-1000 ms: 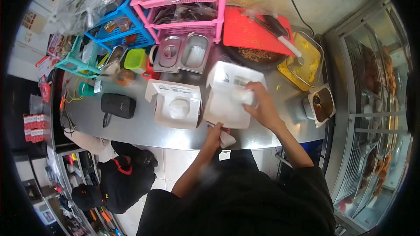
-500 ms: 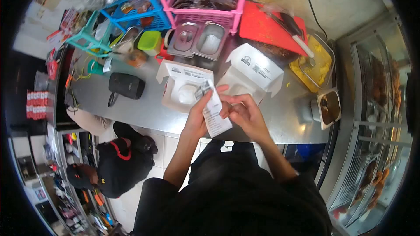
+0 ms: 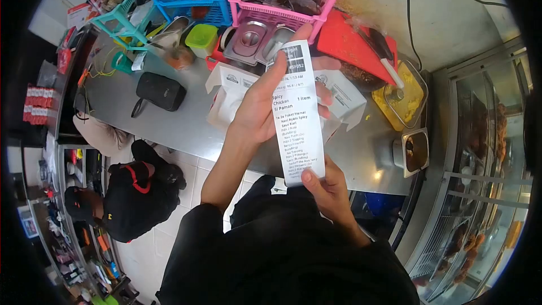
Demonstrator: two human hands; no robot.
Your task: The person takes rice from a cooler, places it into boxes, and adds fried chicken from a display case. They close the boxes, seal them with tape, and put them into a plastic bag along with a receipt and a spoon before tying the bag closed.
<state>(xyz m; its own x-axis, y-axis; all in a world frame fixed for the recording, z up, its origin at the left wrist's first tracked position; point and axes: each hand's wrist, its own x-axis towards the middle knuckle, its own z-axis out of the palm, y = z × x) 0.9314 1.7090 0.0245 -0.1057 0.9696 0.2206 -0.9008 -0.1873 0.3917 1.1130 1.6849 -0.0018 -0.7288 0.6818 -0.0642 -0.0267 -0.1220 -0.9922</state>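
A long white printed receipt (image 3: 296,118) is stretched upright in front of me, its text facing me. My left hand (image 3: 265,99) grips its upper part, thumb on the front and fingers spread behind the paper. At the bottom end, my right hand (image 3: 330,189) pinches the receipt with the thumb on top. Behind the paper, two open white cardboard food boxes stand on the steel counter: the left box (image 3: 228,85) shows a pale content, partly covered by my left hand, and the right box (image 3: 347,99) is largely hidden by the receipt and fingers.
A black pouch (image 3: 161,91) lies on the counter (image 3: 197,135) at left. Behind are a pink rack (image 3: 333,0), steel containers (image 3: 248,39) and a red cutting board (image 3: 339,36) with a knife (image 3: 389,70). A yellow-filled tray (image 3: 403,96) sits right. One person (image 3: 127,197) crouches at lower left.
The receipt has been raised and pulled out to its full length toward me. My right hand has moved down to its bottom end. The camera view has shifted slightly.
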